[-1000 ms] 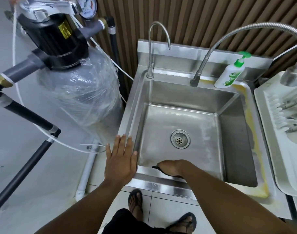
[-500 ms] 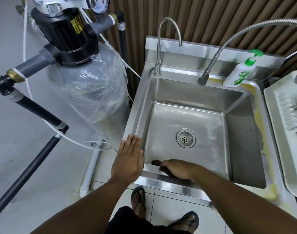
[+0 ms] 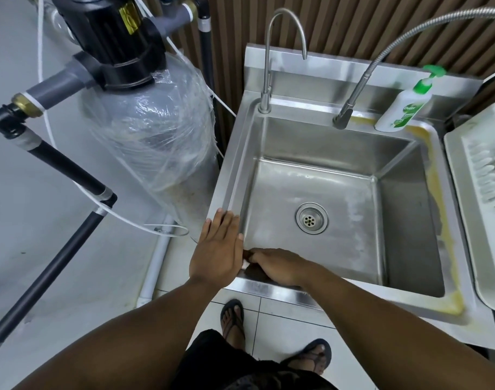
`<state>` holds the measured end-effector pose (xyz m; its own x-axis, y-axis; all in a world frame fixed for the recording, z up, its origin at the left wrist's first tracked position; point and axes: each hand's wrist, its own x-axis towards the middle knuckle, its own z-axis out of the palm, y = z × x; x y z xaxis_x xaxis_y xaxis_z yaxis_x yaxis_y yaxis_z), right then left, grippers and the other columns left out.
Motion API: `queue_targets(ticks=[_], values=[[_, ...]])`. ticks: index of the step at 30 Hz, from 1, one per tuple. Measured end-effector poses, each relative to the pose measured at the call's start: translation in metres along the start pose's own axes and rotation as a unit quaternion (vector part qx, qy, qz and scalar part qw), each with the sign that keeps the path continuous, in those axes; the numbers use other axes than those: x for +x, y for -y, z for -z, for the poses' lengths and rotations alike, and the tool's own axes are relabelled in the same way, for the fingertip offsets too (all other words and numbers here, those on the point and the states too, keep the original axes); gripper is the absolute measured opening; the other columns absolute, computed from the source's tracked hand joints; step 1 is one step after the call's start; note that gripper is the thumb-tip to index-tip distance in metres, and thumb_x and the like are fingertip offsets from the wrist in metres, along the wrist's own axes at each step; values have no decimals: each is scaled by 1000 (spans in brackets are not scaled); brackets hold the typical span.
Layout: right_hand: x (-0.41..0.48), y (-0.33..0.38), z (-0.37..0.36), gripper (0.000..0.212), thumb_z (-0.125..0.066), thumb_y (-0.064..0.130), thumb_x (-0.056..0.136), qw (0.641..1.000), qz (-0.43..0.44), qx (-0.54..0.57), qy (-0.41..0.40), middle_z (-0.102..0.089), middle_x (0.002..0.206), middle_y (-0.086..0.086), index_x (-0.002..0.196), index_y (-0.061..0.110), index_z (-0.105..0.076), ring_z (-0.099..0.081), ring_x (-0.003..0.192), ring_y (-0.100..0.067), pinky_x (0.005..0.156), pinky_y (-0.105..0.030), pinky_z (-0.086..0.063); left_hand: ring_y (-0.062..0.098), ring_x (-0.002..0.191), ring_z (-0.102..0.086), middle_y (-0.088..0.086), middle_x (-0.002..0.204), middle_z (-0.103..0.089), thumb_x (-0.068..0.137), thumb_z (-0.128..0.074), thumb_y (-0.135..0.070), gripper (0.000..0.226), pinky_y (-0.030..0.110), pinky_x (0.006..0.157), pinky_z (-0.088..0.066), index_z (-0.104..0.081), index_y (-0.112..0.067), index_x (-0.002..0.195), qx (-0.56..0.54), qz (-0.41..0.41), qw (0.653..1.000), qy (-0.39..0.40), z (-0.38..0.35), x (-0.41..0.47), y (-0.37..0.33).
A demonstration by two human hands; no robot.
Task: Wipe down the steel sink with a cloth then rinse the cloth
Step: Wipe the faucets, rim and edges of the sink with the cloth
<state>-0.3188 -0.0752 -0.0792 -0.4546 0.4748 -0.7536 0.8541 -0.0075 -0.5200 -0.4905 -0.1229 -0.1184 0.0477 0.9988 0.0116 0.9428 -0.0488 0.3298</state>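
One steel sink (image 3: 328, 146), one drain (image 3: 311, 218), two faucets, a gooseneck faucet (image 3: 266, 80) and a hose faucet (image 3: 353, 99), and one soap bottle (image 3: 404, 111) are counted. One dark cloth (image 3: 254, 273), mostly hidden, is gripped under the curled right hand (image 3: 277, 266) at the basin's lower-left edge. The left hand (image 3: 216, 249) is laid flat, fingers straight, on the adjoining rim corner.

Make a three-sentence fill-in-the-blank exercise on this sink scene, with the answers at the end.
The white plastic soap bottle has a ___ pump.
The right hand holds a dark cloth inside the square steel sink, at its front-___ corner.
The sink carries ___ taps: a curved gooseneck tap and a flexible-hose tap.
Answers: green, left, two.
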Motion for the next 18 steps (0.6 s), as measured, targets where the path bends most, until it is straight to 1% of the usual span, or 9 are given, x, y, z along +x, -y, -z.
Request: queue_targets(ticks=[2,4,5,7,9,12,14,16,18], values=[[-9,-17,-3,28,-31,50,98,999,1,-33,-27,-64,124,4,118,49,-51,-57,104,-21,90,-38,-43,21,155,-10,8,160,-35,105,-12,-37,63,40,126,-6,-37,-7,153,0,-1,1000,3,-1,-1,0],[-20,-35,-2,30,-32,53,96,997,-13,-55,-48,-66,121,1,122,52,-47,-59,102,-25,91,-40,-46,20,155,-8,8,161,-33,104,-13,-38,63,40,126,-4,-36,-8,154,-6,3,1000,4,-1,0,1],[-27,-43,2,30,-32,54,97,997,-26,-58,-52,-66,121,0,122,51,-48,-59,103,-26,93,-41,-46,20,155,-8,7,162,-33,104,-13,-39,63,40,126,-4,-35,-8,154,-8,4,1000,5,-1,0,2],[-44,-58,13,32,-33,54,100,996,-43,-69,-40,-65,125,2,120,43,-55,-58,108,-24,92,-37,-44,19,155,-8,7,162,-32,104,-14,-39,62,40,126,-4,-35,-9,154,-6,2,1000,6,-1,0,2],[-59,-68,23,39,-32,54,102,995,-77,-60,-28,-63,129,3,122,36,-60,-56,112,-22,94,-35,-42,19,155,-6,7,162,-31,104,-14,-39,62,41,126,-5,-35,-9,155,-4,1,1000,9,-2,1,3],[-57,-66,23,52,-26,64,98,990,-122,-54,-47,-63,129,1,126,38,-62,-55,110,-22,100,-38,-42,19,155,-5,6,163,-30,104,-13,-40,62,42,126,-6,-34,-11,155,-1,3,1000,13,-3,2,4],[-48,-60,11,53,-24,64,97,985,-118,-93,-86,-65,127,0,124,39,-62,-57,109,-25,97,-40,-44,20,155,-7,6,162,-31,104,-13,-41,63,42,126,-6,-34,-10,154,-2,1,1000,13,-3,2,2],[-40,-53,-6,47,-24,55,99,976,-89,-130,-149,-68,121,-3,119,34,-61,-61,106,-28,91,-40,-47,21,155,-10,7,161,-34,103,-13,-41,63,43,126,-8,-36,-10,154,-4,5,1000,10,-1,2,3],[-39,-54,-21,41,-27,49,100,965,-50,-151,-210,-68,120,-1,122,32,-58,-61,107,-27,89,-39,-46,22,155,-12,8,160,-35,103,-14,-40,63,44,126,-10,-37,-10,153,-6,7,1000,8,0,2,3]])
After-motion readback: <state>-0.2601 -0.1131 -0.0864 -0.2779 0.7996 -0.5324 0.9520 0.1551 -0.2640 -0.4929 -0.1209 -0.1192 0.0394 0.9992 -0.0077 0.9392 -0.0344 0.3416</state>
